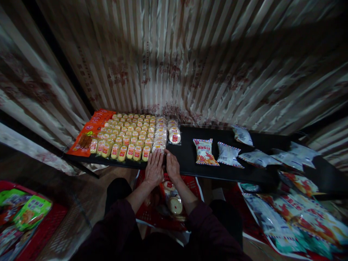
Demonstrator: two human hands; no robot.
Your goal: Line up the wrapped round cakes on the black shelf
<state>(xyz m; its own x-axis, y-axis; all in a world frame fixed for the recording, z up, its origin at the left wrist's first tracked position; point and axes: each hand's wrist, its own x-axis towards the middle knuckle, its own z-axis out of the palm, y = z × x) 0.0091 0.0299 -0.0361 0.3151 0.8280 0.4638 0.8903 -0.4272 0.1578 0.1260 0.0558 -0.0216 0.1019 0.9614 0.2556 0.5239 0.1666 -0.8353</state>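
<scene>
1. The left hand (154,168) lies flat and open, palm down, with its fingers spread. Its fingertips touch the near end of the row of round cakes (160,139).
2. The right hand (172,166) is just beside it, also open and palm down, with its fingers straight and close together. They point at the same near end of the row.
3. The round cakes are pale and flat, each in a clear shiny wrapper. They overlap in a line that runs from the near edge of the desk (187,159) to its far edge. They lie too close to count.
4. A second, shorter row (174,132) lies just right of it. Its nearest cake has a red label.
5. The desk is black, smooth and long.
6. Left of the cakes lie the yellow snacks (125,139). They are small and long, in shiny wrappers, and sit in neat rows, too many to count.
7. One flat orange pack (92,128) lies at the far left of the desk.
8. To the right lies one snack bag (205,151) with red and blue striped edges.
9. Further right are at least four silver bags (228,155), crinkly and spread apart.
10. Below the hands sits a red basket (152,214) made of plastic mesh, with more round cakes inside.
11. Near left, another red basket (51,224) holds green packs (32,212).
12. A striped curtain (190,65) with folds hangs behind the desk.
</scene>
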